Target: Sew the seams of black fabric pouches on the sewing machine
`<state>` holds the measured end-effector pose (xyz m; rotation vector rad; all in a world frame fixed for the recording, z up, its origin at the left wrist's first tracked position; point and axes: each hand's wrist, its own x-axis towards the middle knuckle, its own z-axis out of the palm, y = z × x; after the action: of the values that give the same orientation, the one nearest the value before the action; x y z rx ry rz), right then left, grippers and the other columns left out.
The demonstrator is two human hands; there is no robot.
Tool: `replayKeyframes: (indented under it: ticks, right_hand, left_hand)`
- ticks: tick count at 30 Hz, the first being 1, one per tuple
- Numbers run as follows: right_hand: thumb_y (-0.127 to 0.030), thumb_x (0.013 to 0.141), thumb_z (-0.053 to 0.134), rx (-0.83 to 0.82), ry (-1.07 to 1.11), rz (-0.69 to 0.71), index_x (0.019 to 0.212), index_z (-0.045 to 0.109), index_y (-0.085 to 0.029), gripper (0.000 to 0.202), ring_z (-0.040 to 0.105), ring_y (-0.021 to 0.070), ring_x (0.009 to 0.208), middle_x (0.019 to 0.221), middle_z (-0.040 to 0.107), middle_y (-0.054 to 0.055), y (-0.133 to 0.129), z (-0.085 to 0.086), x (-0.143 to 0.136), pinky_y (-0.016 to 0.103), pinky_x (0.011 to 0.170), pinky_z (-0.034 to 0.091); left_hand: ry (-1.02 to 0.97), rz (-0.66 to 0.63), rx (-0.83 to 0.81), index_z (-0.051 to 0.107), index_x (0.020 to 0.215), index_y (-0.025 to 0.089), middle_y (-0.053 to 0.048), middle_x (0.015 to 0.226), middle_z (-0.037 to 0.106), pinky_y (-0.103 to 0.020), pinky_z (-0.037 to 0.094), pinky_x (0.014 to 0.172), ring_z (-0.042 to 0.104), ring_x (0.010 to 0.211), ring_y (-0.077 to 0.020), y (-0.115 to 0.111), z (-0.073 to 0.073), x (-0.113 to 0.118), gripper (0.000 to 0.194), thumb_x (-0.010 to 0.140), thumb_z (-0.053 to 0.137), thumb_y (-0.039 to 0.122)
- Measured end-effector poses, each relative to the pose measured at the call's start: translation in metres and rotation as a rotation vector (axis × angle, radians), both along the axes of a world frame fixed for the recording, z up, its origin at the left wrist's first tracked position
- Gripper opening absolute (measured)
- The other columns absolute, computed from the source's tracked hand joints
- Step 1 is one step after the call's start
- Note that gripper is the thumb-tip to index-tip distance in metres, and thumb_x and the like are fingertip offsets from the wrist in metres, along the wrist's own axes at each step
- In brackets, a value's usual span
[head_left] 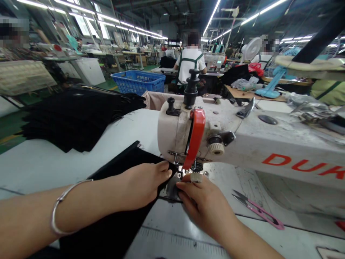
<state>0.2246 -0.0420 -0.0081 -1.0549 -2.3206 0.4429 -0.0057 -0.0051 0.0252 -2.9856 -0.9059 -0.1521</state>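
Note:
My left hand [142, 185], a metal bangle on its wrist, is closed on the edge of a black fabric piece [118, 230]. It holds that edge just left of the presser foot of the sewing machine [172, 133]. The fabric runs from there toward the front left, partly under my forearm. My right hand [202, 196] is on the other side of the foot, its thumb and fingertips pinched together over the metal needle plate [171, 189]. Anything between those fingertips is too small to make out. The needle area is partly hidden by the red lever guard [194, 138].
Pink-handled thread snips [260, 212] lie on the machine bed to the right. A stack of black fabric pieces [72, 115] sits at the table's left. Behind stands a blue basket [138, 82]; a person [190, 63] in white sits farther back.

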Motion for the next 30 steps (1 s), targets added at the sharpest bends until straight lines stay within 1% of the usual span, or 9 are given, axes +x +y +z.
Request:
replayKeyframes:
  ticks: [3, 6, 10, 13, 16, 21, 25, 28, 30]
  right_hand:
    - [-0.012, 0.092, 0.055, -0.012, -0.011, -0.002, 0.111, 0.071, -0.017, 0.025, 0.061, 0.0247, 0.097, 0.101, 0.065, 0.011, -0.001, 0.000, 0.000, 0.042, 0.085, 0.055]
    - [-0.012, 0.092, 0.056, -0.018, -0.027, 0.010, 0.111, 0.070, -0.018, 0.024, 0.061, 0.0246, 0.097, 0.103, 0.065, 0.010, -0.001, 0.000, 0.000, 0.042, 0.085, 0.055]
    - [-0.010, 0.091, 0.056, 0.012, -0.024, 0.024, 0.110, 0.069, -0.017, 0.024, 0.060, 0.0264, 0.100, 0.106, 0.067, 0.010, -0.001, 0.001, -0.001, 0.044, 0.088, 0.054]
    - [-0.008, 0.092, 0.052, 0.051, -0.027, 0.098, 0.116, 0.066, -0.016, 0.028, 0.059, 0.0269, 0.104, 0.114, 0.067, 0.010, -0.003, 0.004, -0.002, 0.045, 0.092, 0.053]
    - [-0.008, 0.092, 0.051, 0.045, -0.057, 0.157, 0.117, 0.064, -0.017, 0.030, 0.058, 0.0272, 0.106, 0.119, 0.066, 0.009, -0.007, 0.006, -0.002, 0.045, 0.093, 0.052]
    - [-0.008, 0.092, 0.049, 0.043, -0.057, 0.138, 0.110, 0.067, -0.016, 0.025, 0.056, 0.0284, 0.107, 0.120, 0.064, 0.011, -0.010, 0.004, -0.003, 0.047, 0.094, 0.052]
    - [-0.008, 0.091, 0.050, 0.052, -0.072, 0.104, 0.110, 0.067, -0.015, 0.026, 0.057, 0.0297, 0.105, 0.120, 0.064, 0.012, -0.005, 0.003, -0.005, 0.048, 0.090, 0.053]
    - [-0.007, 0.091, 0.051, 0.051, -0.038, 0.080, 0.112, 0.066, -0.016, 0.028, 0.058, 0.0284, 0.105, 0.119, 0.065, 0.011, -0.009, 0.009, -0.004, 0.046, 0.090, 0.053]
    - [-0.010, 0.094, 0.050, 0.037, 0.029, 0.046, 0.107, 0.068, -0.017, 0.023, 0.061, 0.0257, 0.101, 0.111, 0.067, 0.010, -0.025, 0.013, 0.000, 0.041, 0.087, 0.053]
  left_hand:
    - [0.053, 0.046, -0.072, 0.059, 0.124, 0.011, -0.013, 0.118, 0.066, -0.036, 0.047, 0.103, 0.060, 0.114, -0.0251, -0.015, 0.000, 0.006, 0.044, 0.081, 0.055, 0.003]
    - [0.098, 0.115, -0.111, 0.055, 0.129, 0.012, -0.014, 0.123, 0.063, -0.039, 0.046, 0.104, 0.059, 0.117, -0.0267, -0.019, -0.001, 0.008, 0.050, 0.080, 0.055, 0.003]
    - [0.129, 0.171, -0.179, 0.057, 0.127, 0.012, -0.015, 0.129, 0.060, -0.041, 0.047, 0.103, 0.056, 0.122, -0.0288, -0.024, 0.007, 0.012, 0.048, 0.080, 0.054, 0.004]
    - [0.053, 0.248, -0.298, 0.061, 0.118, 0.014, -0.011, 0.117, 0.066, -0.036, 0.051, 0.096, 0.063, 0.109, -0.0236, -0.030, 0.016, 0.019, 0.042, 0.081, 0.047, 0.001]
    - [-0.047, 0.290, -0.375, 0.063, 0.109, 0.015, -0.008, 0.106, 0.068, -0.034, 0.054, 0.092, 0.066, 0.098, -0.0215, -0.037, 0.019, 0.025, 0.038, 0.080, 0.045, -0.001]
    - [-0.135, 0.299, -0.371, 0.064, 0.103, 0.015, -0.009, 0.104, 0.069, -0.036, 0.054, 0.093, 0.067, 0.099, -0.0229, -0.033, 0.010, 0.032, 0.034, 0.078, 0.045, 0.000]
    - [-0.123, 0.319, -0.378, 0.064, 0.103, 0.014, -0.009, 0.102, 0.069, -0.038, 0.055, 0.092, 0.068, 0.097, -0.0231, -0.025, 0.014, 0.035, 0.035, 0.077, 0.046, 0.000]
    - [-0.134, 0.305, -0.325, 0.062, 0.116, 0.013, -0.011, 0.112, 0.069, -0.037, 0.056, 0.093, 0.067, 0.103, -0.0241, -0.044, 0.016, 0.025, 0.036, 0.082, 0.054, 0.012]
    - [-0.153, 0.243, -0.157, 0.052, 0.137, 0.014, -0.013, 0.130, 0.064, -0.038, 0.055, 0.096, 0.062, 0.115, -0.0272, -0.073, 0.007, 0.012, 0.054, 0.085, 0.059, 0.029]
